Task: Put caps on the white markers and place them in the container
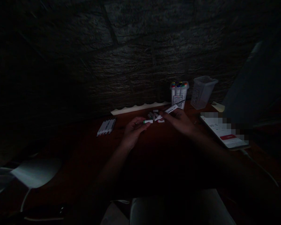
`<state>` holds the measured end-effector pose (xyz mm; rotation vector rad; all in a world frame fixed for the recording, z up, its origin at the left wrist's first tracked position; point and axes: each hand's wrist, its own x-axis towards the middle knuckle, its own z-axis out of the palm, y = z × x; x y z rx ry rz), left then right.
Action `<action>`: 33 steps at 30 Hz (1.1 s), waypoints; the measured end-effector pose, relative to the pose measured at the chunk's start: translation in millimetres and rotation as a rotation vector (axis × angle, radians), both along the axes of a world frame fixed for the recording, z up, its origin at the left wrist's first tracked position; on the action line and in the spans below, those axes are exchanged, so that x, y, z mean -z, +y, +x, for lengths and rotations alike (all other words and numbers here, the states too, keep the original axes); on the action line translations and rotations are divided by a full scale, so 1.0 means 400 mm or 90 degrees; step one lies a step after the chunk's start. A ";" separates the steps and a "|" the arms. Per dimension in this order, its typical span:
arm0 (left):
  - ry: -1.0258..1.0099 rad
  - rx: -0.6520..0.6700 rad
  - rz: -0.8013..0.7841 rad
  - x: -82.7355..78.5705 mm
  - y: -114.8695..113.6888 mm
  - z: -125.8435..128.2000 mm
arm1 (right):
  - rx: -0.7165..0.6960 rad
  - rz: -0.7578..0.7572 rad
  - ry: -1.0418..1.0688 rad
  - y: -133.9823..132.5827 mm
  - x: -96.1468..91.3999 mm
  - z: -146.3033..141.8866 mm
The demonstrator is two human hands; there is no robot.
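Note:
The scene is very dark. My left hand (134, 129) is closed on a white marker with a green band (148, 121), held over a reddish table (89, 162). My right hand (178, 120) pinches another white marker (171, 109), tilted up to the right. Between the hands lies a small heap of white markers (155, 116). A row of several white markers (106, 127) lies side by side to the left of my left hand. A clear tub of markers with coloured caps (179, 93) stands just behind my right hand.
An empty clear plastic tub (202, 91) stands to the right of the marker tub. A lit phone (224, 132) with a cable lies at the right. A pale scalloped strip (138, 108) runs along the dark wall. A white object (35, 172) sits at lower left.

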<state>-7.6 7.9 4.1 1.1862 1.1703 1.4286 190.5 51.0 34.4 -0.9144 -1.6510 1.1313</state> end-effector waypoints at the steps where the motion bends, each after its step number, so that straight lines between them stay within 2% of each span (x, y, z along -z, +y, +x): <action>1: -0.003 -0.006 0.007 -0.001 0.000 0.001 | -0.003 -0.005 0.006 0.000 0.002 -0.001; 8: -0.007 -0.007 0.012 -0.007 -0.005 -0.006 | -0.018 -0.092 0.063 0.007 0.028 -0.007; 18: 0.011 -0.004 0.016 0.003 -0.001 -0.006 | -0.018 -0.100 0.076 0.007 0.018 -0.005; 21: 0.039 -0.018 0.047 0.003 -0.002 -0.002 | -0.051 -0.115 0.104 0.006 0.022 -0.007; 24: 0.078 -0.074 0.100 -0.001 -0.006 0.003 | -0.089 -0.212 0.173 0.005 0.034 -0.018; 29: 0.208 -0.143 0.254 -0.011 -0.024 0.013 | -0.151 -0.494 0.321 -0.004 0.049 -0.040; 33: 0.323 -0.161 0.309 -0.015 -0.038 0.016 | -0.187 -0.604 0.388 -0.019 0.049 -0.049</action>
